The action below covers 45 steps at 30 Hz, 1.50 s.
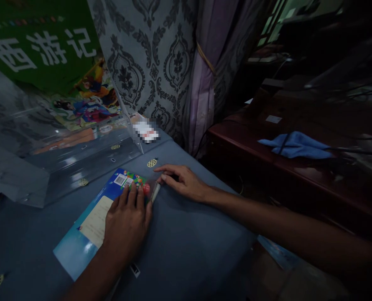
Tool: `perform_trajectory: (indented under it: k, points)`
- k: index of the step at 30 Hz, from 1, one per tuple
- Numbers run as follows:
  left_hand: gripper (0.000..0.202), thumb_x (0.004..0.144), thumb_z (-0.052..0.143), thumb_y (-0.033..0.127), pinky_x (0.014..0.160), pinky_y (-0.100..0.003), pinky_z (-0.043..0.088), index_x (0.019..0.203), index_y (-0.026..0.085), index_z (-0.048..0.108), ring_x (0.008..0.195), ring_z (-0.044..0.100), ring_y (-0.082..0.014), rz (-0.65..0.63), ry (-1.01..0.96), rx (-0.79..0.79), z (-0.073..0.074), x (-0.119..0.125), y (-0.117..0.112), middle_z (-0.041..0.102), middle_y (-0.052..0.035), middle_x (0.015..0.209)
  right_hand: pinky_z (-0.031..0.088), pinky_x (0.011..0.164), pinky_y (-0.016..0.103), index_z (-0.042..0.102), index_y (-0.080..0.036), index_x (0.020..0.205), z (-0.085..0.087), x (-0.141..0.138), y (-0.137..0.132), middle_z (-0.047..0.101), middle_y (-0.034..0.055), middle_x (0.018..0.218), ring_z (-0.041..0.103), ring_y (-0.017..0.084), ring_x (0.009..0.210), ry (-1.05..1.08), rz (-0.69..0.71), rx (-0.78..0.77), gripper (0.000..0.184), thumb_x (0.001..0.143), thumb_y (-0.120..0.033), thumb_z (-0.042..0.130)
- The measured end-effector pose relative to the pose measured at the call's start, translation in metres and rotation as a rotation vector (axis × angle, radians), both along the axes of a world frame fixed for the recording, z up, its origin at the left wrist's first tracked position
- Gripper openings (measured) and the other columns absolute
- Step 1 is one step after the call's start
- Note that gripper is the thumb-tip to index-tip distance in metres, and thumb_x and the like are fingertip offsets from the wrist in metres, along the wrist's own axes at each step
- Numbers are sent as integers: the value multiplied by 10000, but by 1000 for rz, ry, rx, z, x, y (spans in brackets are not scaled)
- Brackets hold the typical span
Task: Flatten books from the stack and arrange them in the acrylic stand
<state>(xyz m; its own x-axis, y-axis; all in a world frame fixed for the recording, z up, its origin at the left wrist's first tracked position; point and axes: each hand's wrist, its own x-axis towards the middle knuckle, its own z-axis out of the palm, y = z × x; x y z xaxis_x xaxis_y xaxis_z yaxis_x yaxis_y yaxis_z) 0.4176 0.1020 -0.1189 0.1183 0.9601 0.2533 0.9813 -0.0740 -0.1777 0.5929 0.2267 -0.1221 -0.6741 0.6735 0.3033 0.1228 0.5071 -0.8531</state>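
Observation:
A blue book (71,247) lies on the cloth-covered table, its cover carrying a cream text panel, a barcode and a colourful picture. Across its right part rests my left hand (128,219), palm down, fingers stretched flat on the cover near the barcode. My right hand (186,182) is at the book's far right corner, index finger and thumb apart. Its fingertips are close to a narrow pale strip (155,192) that looks like page edges; whether they touch it I cannot tell.
A clear plastic box (32,184) stands at the left, before a green picture book (48,79). A pixelated item (146,130) lies beyond it. Patterned curtains (154,54) hang behind. On the dark red furniture (230,138) at right lie a blue cloth (299,144) and cables.

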Motion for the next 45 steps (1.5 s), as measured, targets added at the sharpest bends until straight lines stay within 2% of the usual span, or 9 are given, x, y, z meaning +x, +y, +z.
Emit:
perform_trajectory:
  k: [6,12,17,21,32,39,45]
  points:
    - [446,985,363,299,986,-529,486,1267,60,613,1265,548,-372,-14,-29,-4,-1,0,0,597,-215,1343,463,637,245,642,-148,1207,1,0,-1,754,39,866,661,145,738,5,-53,22,338,918,-221,483]
    - [409,980,393,274,970,-483,503,1233,70,642,1233,582,-347,-30,57,50,-1,1,0,625,-201,1311,455,652,254,660,-143,1171,4,0,-2,762,44,850,660,153,730,-74,-23,53,312,914,-224,502]
    - [408,974,395,268,964,-480,508,1246,79,633,1235,583,-336,-14,82,43,0,2,-1,620,-188,1323,430,607,243,661,-153,1178,5,0,-3,757,26,822,611,126,638,-27,-66,91,325,903,-207,496]
    - [417,973,402,286,959,-461,513,1245,72,635,1224,592,-333,-22,99,64,-1,1,0,632,-189,1306,440,619,241,655,-157,1192,5,0,-5,759,35,851,636,136,702,8,-68,93,328,910,-217,499]
    - [421,976,397,275,925,-476,524,1231,44,640,1201,605,-355,-50,79,81,-1,1,0,638,-217,1284,452,637,245,683,-155,1127,2,-1,-1,749,25,813,644,135,686,-61,-52,104,290,903,-198,503]
    - [414,973,399,267,923,-476,524,1237,56,638,1203,601,-355,-45,61,91,-2,1,0,637,-211,1288,448,642,246,668,-162,1167,3,0,-4,751,34,863,615,132,678,-28,-105,154,309,910,-211,504]
    - [412,967,417,266,945,-485,513,1237,44,636,1208,596,-361,-37,54,77,-2,2,0,636,-217,1287,445,649,250,655,-166,1184,2,-1,-3,747,18,808,644,139,701,-102,-29,117,311,917,-203,499]
